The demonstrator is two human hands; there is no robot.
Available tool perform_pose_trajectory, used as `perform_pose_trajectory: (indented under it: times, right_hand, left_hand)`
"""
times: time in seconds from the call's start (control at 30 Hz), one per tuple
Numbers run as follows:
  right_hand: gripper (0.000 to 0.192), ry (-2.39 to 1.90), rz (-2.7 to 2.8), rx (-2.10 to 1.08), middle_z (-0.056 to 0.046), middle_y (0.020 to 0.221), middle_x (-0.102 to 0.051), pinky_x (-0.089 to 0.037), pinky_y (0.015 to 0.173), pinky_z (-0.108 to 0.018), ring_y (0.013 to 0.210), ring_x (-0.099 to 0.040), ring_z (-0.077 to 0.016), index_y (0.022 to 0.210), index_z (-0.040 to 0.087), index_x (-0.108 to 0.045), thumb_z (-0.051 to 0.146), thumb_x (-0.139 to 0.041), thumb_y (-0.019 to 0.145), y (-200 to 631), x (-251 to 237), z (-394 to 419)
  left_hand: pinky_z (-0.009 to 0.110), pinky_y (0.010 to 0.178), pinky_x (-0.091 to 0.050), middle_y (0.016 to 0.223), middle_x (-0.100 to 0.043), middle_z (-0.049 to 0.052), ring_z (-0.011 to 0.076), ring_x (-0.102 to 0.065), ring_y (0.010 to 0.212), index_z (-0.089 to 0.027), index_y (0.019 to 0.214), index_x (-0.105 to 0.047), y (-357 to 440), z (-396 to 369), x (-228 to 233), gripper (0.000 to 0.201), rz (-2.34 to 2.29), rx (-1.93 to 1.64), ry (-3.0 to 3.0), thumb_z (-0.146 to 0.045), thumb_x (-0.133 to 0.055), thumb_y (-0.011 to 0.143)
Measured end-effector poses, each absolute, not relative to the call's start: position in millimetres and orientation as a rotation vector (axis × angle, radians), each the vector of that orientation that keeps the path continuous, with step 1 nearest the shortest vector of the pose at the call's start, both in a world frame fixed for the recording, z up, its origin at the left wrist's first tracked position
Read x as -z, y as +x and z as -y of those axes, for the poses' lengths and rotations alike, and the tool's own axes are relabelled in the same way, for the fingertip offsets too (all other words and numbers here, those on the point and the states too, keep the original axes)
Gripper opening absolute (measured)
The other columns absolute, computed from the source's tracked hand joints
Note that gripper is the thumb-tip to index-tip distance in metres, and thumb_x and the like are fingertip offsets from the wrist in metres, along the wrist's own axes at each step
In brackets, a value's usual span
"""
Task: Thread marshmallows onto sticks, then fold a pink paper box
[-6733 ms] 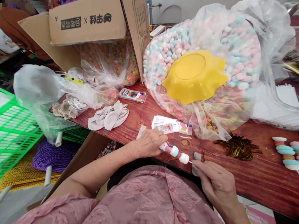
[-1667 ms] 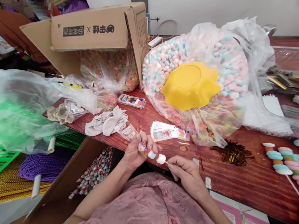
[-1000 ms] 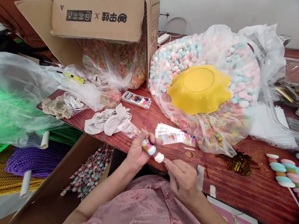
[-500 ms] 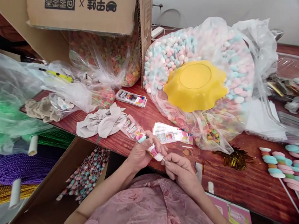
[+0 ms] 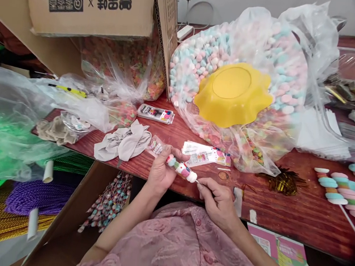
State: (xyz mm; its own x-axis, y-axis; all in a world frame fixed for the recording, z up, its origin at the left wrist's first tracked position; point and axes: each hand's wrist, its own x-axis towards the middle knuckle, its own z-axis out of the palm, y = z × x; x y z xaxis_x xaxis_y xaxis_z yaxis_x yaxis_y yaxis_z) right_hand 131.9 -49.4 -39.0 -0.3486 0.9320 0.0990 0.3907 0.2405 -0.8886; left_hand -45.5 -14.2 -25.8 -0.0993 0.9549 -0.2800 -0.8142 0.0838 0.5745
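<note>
My left hand (image 5: 160,174) grips a marshmallow skewer (image 5: 182,169) with pink, blue and white pieces, half covered by a clear printed wrapper (image 5: 156,147) that sticks out past my fingers. My right hand (image 5: 217,200) pinches the thin stick end just below the last white marshmallow. Both hands hover over the near edge of the red-brown table (image 5: 301,216). A stack of printed wrappers (image 5: 205,154) lies just beyond them.
A big clear bag of pastel marshmallows (image 5: 203,56) with a yellow bowl (image 5: 233,94) on it fills the middle. Finished skewers (image 5: 338,188) lie right, gold twist ties (image 5: 281,180) nearby. A cardboard box (image 5: 92,7), grey cloth (image 5: 123,141) and plastic bags sit left; a box of wrapped skewers (image 5: 108,203) stands below.
The skewer has been drawn back out of my left fist so its marshmallows show again, and my right hand has shifted a little to the right along the stick. The camera tilted slightly.
</note>
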Motion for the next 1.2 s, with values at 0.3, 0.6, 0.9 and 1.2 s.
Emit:
perform_pose_trajectory:
  times: [0.3, 0.6, 0.9, 1.2]
  right_hand:
    - [0.003, -1.165, 1.687, -1.134, 0.006, 0.062, -0.054, -0.040, 0.055, -0.021, 0.054, -0.050, -0.0095, 0.092, 0.021, -0.047, 0.024, -0.048, 0.094, 120.4, 38.0, 53.2]
    - [0.015, -1.235, 1.902, -0.945, 0.004, 0.063, -0.057, -0.039, 0.054, -0.020, 0.054, -0.052, -0.0089, 0.085, 0.019, -0.060, 0.024, -0.049, 0.094, 145.8, 42.6, 59.0]
    - [0.016, -1.059, 2.025, -0.647, 0.005, 0.058, -0.051, -0.034, 0.049, -0.020, 0.047, -0.045, -0.0062, 0.083, 0.017, -0.059, 0.014, -0.048, 0.093, 142.1, 29.1, 61.8]
    - [0.011, -0.977, 2.124, -0.495, 0.002, 0.064, -0.060, -0.039, 0.056, -0.022, 0.053, -0.056, -0.0086, 0.090, 0.015, -0.059, 0.009, -0.050, 0.092, 150.4, 30.1, 68.3]
  left_hand:
    - [0.025, 0.068, -0.049, 0.061, -0.055, -0.004, 0.0120, -0.060, 0.065, -0.016, 0.063, -0.056, -15.1, 25.7, 32.7, 0.029, -0.652, -1.386, 0.258, -0.031, -0.074, 0.079]
    - [0.027, 0.069, -0.049, 0.065, -0.058, -0.004, 0.0133, -0.062, 0.065, -0.017, 0.070, -0.056, -15.3, 25.6, 30.4, 0.028, -0.658, -1.434, 0.192, -0.031, -0.079, 0.074]
    - [0.031, 0.073, -0.052, 0.062, -0.055, -0.005, 0.0139, -0.063, 0.063, -0.017, 0.069, -0.056, -10.5, 26.9, 37.1, 0.030, -0.645, -1.371, 0.179, -0.037, -0.077, 0.076]
    - [0.030, 0.076, -0.052, 0.064, -0.061, -0.002, 0.0136, -0.064, 0.067, -0.016, 0.066, -0.061, -19.7, 23.9, 35.8, 0.025, -0.682, -1.413, 0.107, -0.033, -0.076, 0.075]
